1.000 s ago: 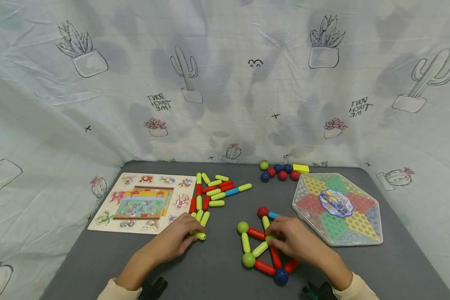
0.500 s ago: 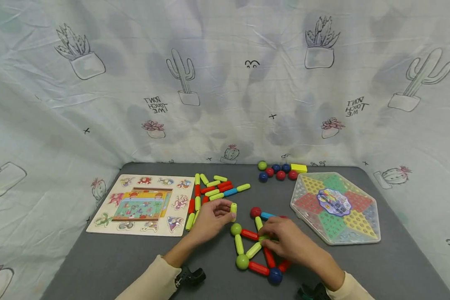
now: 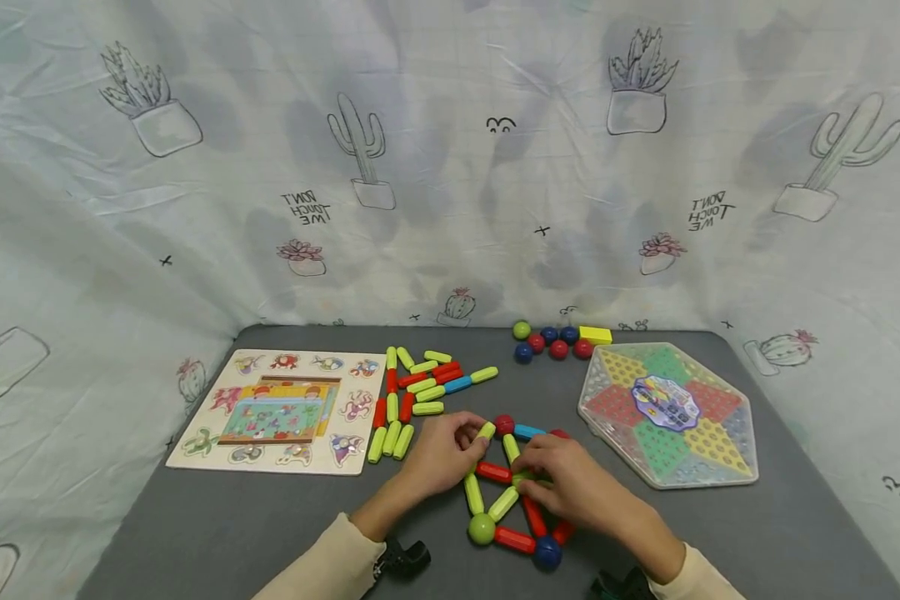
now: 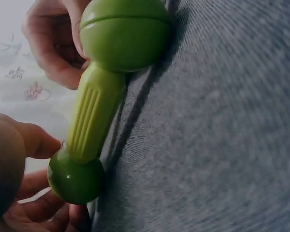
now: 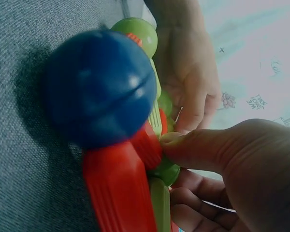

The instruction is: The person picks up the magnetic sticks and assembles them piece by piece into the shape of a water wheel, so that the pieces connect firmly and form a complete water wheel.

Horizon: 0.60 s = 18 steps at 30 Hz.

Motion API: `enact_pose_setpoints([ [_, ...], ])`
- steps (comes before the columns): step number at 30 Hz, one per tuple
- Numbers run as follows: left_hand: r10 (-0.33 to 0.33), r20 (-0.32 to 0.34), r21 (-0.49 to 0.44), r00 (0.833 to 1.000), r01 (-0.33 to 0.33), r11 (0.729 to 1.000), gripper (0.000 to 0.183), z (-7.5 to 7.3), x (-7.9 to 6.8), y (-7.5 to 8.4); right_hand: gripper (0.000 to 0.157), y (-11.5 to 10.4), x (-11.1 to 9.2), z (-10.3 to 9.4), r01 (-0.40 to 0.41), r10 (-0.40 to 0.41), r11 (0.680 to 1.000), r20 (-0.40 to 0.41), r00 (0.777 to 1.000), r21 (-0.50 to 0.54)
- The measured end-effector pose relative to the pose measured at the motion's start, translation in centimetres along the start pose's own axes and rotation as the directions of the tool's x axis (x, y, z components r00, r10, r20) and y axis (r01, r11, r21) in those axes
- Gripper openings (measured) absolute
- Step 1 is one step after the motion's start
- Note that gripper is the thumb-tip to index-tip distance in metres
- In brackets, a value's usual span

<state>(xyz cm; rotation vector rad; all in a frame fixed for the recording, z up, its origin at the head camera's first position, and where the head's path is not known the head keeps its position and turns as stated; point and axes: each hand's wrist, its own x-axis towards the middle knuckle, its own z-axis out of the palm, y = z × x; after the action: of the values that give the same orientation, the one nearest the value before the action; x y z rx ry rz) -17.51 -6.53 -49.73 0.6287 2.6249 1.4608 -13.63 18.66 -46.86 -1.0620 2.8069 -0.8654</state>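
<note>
A flat figure of magnetic rods and balls lies on the grey table, its blue ball [image 3: 547, 552] at the near corner. My left hand [image 3: 438, 457] pinches a yellow-green rod [image 3: 486, 431] over the figure's left corner. In the left wrist view, its fingers surround the green corner ball [image 4: 76, 178], which a yellow-green side rod [image 4: 95, 116] joins to a larger-looking green ball [image 4: 125, 36]. My right hand [image 3: 573, 483] pinches the green ball [image 5: 166, 173] at the figure's middle, where several rods meet. A red ball [image 3: 504, 425] with a blue rod [image 3: 528, 432] forms the far end.
Loose yellow-green, red and blue rods [image 3: 429, 392] lie left of the figure, by a wooden sea-animal puzzle board [image 3: 195, 400]. Several loose balls [image 3: 558, 349] and a yellow block [image 3: 595, 335] sit at the back. A hexagonal game board [image 3: 667, 417] lies on the right.
My left hand has picked a yellow-green rod from the loose ones and carried it right to the figure's left corner. The right hand keeps its grip at the middle.
</note>
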Motion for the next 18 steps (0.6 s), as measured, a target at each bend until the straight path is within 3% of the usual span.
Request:
enact_pose_setpoints([
  [12,0.032,0.013,0.169,0.999,-0.034,0.985,0.02,0.4,-0.05,0.67,0.008,-0.11,0.02,0.1,-0.014,0.015,1.0,0.006,1.0,-0.009],
  [18,0.135,-0.013,0.198,0.991,-0.13,0.972,0.019,0.7,-0.39,-0.24,0.009,-0.16,0.1,0.09,-0.01,0.01,1.0,0.01,1.0,0.0],
])
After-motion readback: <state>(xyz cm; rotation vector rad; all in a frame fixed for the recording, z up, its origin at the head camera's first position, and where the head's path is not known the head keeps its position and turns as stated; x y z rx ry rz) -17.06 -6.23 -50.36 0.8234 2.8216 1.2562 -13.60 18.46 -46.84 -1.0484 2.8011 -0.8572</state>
